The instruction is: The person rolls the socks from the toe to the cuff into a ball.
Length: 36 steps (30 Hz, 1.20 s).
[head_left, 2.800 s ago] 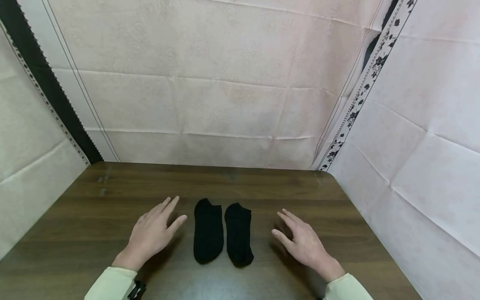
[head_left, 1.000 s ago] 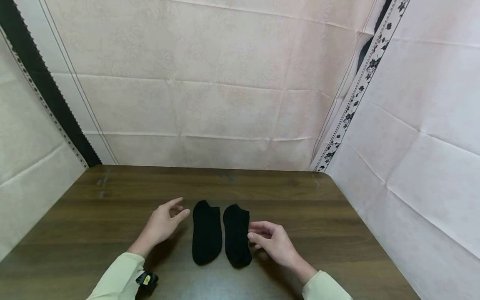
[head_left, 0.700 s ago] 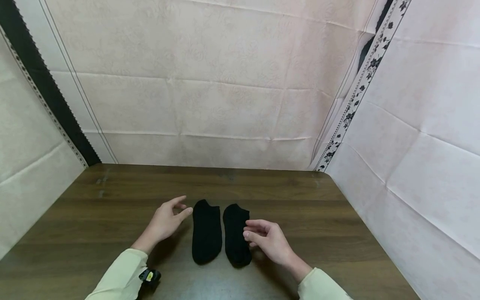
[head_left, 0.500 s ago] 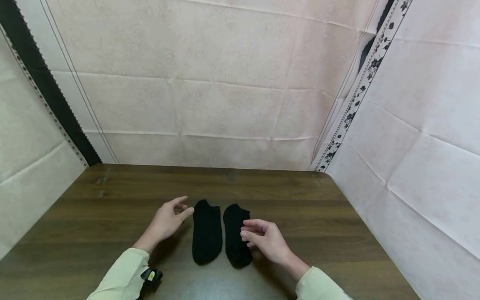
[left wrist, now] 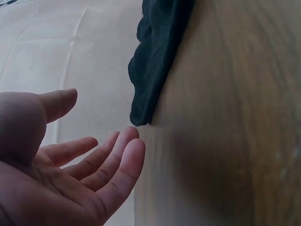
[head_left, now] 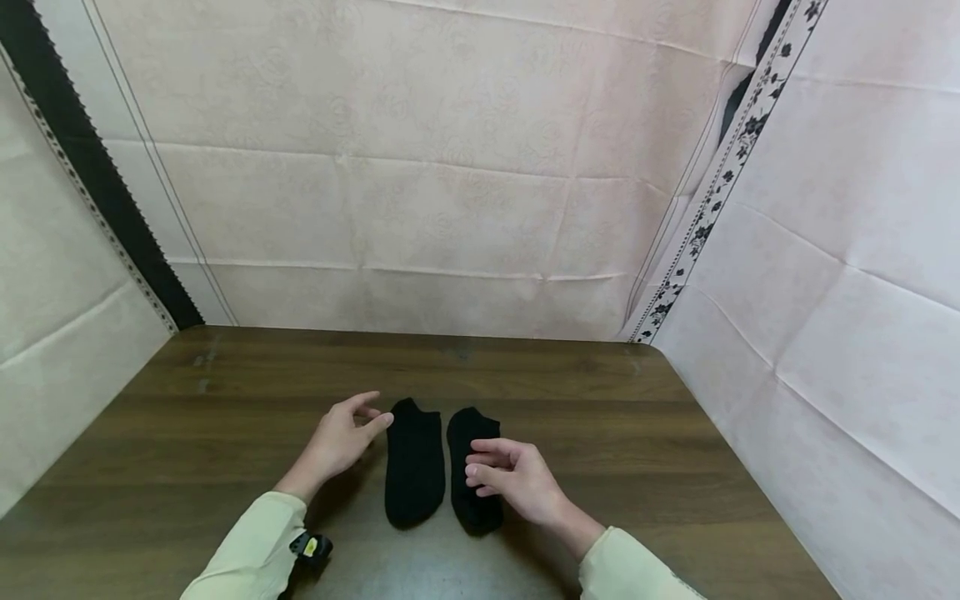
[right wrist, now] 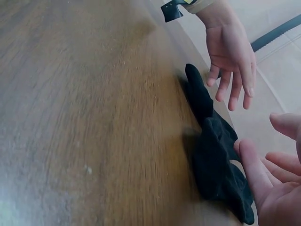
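Two black socks lie flat side by side near the middle of the wooden table (head_left: 225,417): the left sock (head_left: 415,467) and the right sock (head_left: 468,433). Bare wood spreads from the pair to every table edge. The right hand (head_left: 510,483) hangs over the right sock, fingers loosely curled, gripping nothing. The left hand (head_left: 341,437) hovers just left of the left sock, fingers relaxed and spread, empty.

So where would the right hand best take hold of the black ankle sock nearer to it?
Probably the outer long edge of the right black sock, pinched from the right, where the right hand hovers. It lies flat on the wooden table, so only edges offer purchase.
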### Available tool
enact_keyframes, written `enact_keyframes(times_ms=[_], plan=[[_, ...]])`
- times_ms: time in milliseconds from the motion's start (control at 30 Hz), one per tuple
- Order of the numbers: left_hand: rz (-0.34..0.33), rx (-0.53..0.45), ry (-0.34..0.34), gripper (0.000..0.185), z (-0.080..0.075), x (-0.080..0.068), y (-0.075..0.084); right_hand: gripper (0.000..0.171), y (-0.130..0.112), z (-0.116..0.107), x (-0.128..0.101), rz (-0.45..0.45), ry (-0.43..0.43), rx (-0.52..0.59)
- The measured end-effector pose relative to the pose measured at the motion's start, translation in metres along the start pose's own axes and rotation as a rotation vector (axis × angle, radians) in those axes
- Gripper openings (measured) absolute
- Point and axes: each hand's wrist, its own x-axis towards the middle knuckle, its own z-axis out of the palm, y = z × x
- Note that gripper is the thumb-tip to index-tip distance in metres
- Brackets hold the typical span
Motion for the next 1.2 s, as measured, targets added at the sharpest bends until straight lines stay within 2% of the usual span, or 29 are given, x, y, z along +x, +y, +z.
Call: enact_keyframes(times_ms=[200,567,1200], plan=[[-0.018,-0.065,-0.006,0.055,0.002,0.003,0.000,0.048,-0.001,0.004,0.002,0.024,-0.017,0.009],[-0.043,-0.103,-0.019,0.055,0.006,0.008,-0.003,0.045,0.000,0.013,0.007,0.021,-0.056,-0.005],[-0.092,-0.162,-0.029,0.053,0.013,0.015,-0.002,0.047,-0.001,0.025,0.014,0.102,-0.055,-0.022]])
